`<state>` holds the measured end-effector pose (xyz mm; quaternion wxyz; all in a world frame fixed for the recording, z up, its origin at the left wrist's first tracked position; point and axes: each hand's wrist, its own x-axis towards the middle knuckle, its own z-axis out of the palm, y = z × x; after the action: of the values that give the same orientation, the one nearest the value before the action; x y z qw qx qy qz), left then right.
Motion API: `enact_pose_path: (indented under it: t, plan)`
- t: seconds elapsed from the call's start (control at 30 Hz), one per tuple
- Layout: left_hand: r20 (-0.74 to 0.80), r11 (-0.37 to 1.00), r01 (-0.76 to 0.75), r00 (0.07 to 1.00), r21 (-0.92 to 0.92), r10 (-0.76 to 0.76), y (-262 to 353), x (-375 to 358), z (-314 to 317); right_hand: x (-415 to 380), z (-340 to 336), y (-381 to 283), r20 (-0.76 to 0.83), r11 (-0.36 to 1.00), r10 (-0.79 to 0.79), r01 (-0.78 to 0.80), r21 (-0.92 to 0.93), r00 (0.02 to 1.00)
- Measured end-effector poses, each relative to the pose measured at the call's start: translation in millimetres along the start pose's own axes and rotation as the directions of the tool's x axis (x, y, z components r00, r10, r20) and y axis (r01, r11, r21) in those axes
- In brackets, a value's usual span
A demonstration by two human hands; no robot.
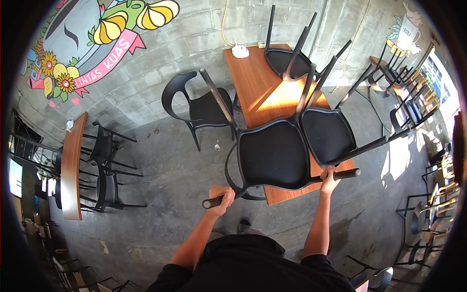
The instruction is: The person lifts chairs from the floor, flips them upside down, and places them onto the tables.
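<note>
A black chair (273, 155) is upside down in front of me, its legs pointing up and outward, over the near left part of a wooden table (245, 73). My left hand (221, 199) is wrapped round one of its near legs, and my right hand (329, 181) grips the other near leg. Touching or close beside it on the right, a second upturned black chair (328, 134) rests on the table. A third upturned chair (288, 62) lies at the table's far end. Whether the held chair touches the tabletop is hidden.
An upright black chair (209, 107) stands on the floor left of the table. Farther left is another wooden table (73, 165) with black chairs. More chairs and tables line the right side. A white object (240, 51) sits on the far table edge, near the block wall.
</note>
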<state>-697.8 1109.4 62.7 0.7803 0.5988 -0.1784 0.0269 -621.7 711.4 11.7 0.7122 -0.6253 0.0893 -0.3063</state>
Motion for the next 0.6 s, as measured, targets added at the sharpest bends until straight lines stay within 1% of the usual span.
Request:
enact_pose_path:
  t: [0.1,0.2,0.3,0.33,0.37,0.43,0.47,0.5,0.57,0.6]
  plan:
    - [-0.006,1.0,0.006,1.0,0.004,-0.006,-0.5,-1.7,4.0,2.7,7.9,-4.0,-0.073,1.0,0.003,-0.002,0.016,0.997]
    - [0.02,0.995,0.005,1.0,0.095,-0.007,-0.5,-0.4,3.3,6.0,8.9,1.1,-0.101,0.996,-0.083,0.079,-0.044,0.991]
    - [0.065,0.967,-0.048,0.997,0.249,0.032,-1.1,4.8,2.5,9.5,13.3,0.8,-0.16,0.994,-0.104,0.1,-0.034,0.982]
    - [0.099,0.964,-0.033,0.995,0.264,0.007,2.6,5.7,1.7,11.4,12.7,3.1,-0.154,0.991,-0.126,0.118,-0.059,0.98]
    - [0.145,0.975,-0.022,0.989,0.221,-0.011,6.8,5.6,2.8,12.0,12.2,3.2,-0.153,0.987,-0.147,0.137,-0.08,0.977]
    - [0.237,0.991,-0.006,0.971,0.135,-0.026,14.3,12.1,2.5,15.4,14.9,5.7,-0.232,0.992,-0.119,0.107,-0.064,0.965]
    - [0.304,0.987,0.045,0.948,0.155,-0.091,8.4,10.4,-3.0,16.5,17.1,7.5,-0.252,0.987,-0.159,0.146,-0.069,0.955]
    - [0.344,0.986,0.038,0.934,0.161,-0.092,13.8,11.8,-4.9,16.4,15.3,8.3,-0.253,0.985,-0.152,0.124,-0.122,0.955]
    - [0.425,0.982,0.027,0.899,0.185,-0.105,30.5,17.0,-13.5,12.0,18.9,9.4,-0.256,0.966,-0.228,0.185,-0.18,0.939]
    - [0.457,0.981,0.001,0.885,0.194,-0.092,34.5,19.2,-27.0,6.0,16.8,20.1,-0.315,0.953,-0.189,0.096,-0.287,0.93]
